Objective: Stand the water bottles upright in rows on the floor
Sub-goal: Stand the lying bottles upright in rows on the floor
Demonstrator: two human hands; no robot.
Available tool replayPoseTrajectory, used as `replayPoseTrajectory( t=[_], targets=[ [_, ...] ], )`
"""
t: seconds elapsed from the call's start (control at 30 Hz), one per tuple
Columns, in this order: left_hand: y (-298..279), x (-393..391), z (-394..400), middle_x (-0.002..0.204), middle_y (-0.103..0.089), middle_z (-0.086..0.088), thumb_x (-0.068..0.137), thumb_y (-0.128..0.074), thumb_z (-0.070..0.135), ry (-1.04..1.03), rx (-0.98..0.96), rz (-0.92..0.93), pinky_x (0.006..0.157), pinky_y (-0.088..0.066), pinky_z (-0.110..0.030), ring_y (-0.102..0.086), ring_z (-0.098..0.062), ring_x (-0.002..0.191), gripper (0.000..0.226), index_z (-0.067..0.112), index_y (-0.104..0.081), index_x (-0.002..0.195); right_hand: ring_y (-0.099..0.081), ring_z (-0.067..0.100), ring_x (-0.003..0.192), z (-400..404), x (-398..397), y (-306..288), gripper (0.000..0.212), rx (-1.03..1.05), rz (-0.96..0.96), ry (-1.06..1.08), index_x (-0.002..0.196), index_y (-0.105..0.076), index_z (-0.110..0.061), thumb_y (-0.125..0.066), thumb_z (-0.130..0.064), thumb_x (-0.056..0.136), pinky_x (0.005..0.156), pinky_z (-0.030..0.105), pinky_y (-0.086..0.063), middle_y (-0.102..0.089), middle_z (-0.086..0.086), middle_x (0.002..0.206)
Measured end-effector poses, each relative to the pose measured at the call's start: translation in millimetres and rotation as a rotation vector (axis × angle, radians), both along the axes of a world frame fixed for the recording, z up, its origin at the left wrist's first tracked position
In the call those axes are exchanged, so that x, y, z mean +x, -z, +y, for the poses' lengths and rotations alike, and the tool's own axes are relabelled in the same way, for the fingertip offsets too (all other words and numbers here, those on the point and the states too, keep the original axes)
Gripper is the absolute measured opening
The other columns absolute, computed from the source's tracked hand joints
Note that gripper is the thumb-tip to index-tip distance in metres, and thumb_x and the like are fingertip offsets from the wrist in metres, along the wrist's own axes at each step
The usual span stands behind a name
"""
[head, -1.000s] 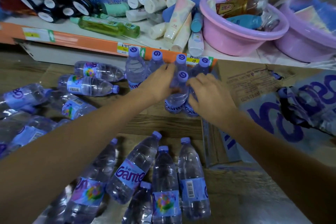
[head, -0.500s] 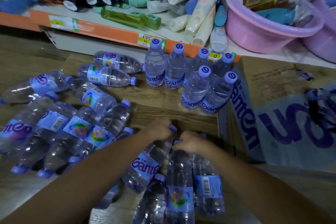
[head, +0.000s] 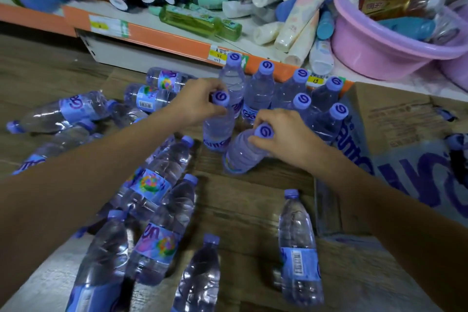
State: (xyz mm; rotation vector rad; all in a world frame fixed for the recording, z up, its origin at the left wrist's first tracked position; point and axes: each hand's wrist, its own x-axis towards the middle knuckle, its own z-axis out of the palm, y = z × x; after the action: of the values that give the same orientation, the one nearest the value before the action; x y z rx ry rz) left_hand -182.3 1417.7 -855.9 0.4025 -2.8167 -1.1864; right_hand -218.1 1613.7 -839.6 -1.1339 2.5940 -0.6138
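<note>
My left hand point(head: 196, 103) grips the neck of a clear water bottle with a purple cap point(head: 219, 121), held upright just in front of the standing group. My right hand point(head: 281, 134) grips the neck of a second bottle point(head: 241, 153), which tilts left beside the first. Behind them several bottles stand upright in rows point(head: 298, 93) against the shelf base. Many more bottles lie on their sides on the floor at left point(head: 68, 111) and in front point(head: 154, 185), and one lies alone at the lower right point(head: 298, 251).
A low shelf with an orange edge point(head: 164, 40) carries tubes and toiletry bottles. A pink basin point(head: 374, 53) sits on it at right. A flattened cardboard box with purple lettering point(head: 405, 159) lies on the wooden floor to the right of the bottles.
Both hands took a bottle each by the neck from the lying pile in front and carried them forward to the standing group, raising them toward upright.
</note>
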Motion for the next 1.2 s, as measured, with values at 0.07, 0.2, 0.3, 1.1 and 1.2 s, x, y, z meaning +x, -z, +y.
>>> replayPoseTrajectory(
  t=[0.07,0.2,0.3,1.1,1.2],
  targets=[
    [-3,-8,-2,0.106,-0.067,-0.017,0.071,-0.074,0.009,-0.026,-0.021,0.029,0.081,-0.048,-0.030,-0.063,-0.026,0.095,0.037,0.005,-0.061,0.106,-0.056,0.031,0.083,-14,-12,2,0.021,-0.002,0.045,0.059,0.081,-0.054,-0.008,-0.066,-0.025,0.081,0.066,0.034,-0.040,-0.060,0.014,0.084],
    [-8,-20,-10,0.108,-0.063,-0.012,0.077,-0.067,0.010,-0.134,0.000,0.040,0.053,-0.038,-0.014,-0.051,-0.018,0.080,0.034,0.004,-0.059,0.109,-0.047,0.028,0.074,-38,-36,-6,0.038,0.152,0.104,0.180,0.068,-0.039,-0.007,-0.060,-0.032,0.087,0.056,0.030,-0.032,-0.046,0.010,0.069],
    [-8,-23,-14,0.111,-0.059,-0.012,0.080,-0.066,0.010,-0.119,0.043,0.020,0.047,-0.044,-0.010,-0.052,-0.020,0.072,0.034,0.005,-0.057,0.112,-0.050,0.031,0.083,-47,-54,-10,0.029,0.280,0.088,0.063,0.076,-0.046,-0.004,-0.063,-0.026,0.083,0.059,0.030,-0.032,-0.051,0.015,0.081],
    [-5,-17,-12,0.111,-0.063,-0.021,0.083,-0.064,0.015,-0.058,-0.090,0.034,0.083,-0.043,-0.031,-0.059,-0.033,0.101,0.035,0.004,-0.056,0.115,-0.056,0.035,0.092,-50,-56,-13,0.032,0.236,0.194,0.060,0.092,-0.055,-0.001,-0.064,-0.031,0.084,0.071,0.037,-0.042,-0.051,0.015,0.086],
    [-5,-17,-12,0.109,-0.065,-0.021,0.082,-0.066,0.015,0.002,-0.092,0.029,0.089,-0.050,-0.038,-0.063,-0.034,0.094,0.035,0.004,-0.058,0.113,-0.055,0.036,0.098,-48,-61,-19,0.038,0.268,0.235,0.095,0.099,-0.058,0.004,-0.064,-0.032,0.085,0.073,0.037,-0.040,-0.052,0.018,0.086]
  ],
)
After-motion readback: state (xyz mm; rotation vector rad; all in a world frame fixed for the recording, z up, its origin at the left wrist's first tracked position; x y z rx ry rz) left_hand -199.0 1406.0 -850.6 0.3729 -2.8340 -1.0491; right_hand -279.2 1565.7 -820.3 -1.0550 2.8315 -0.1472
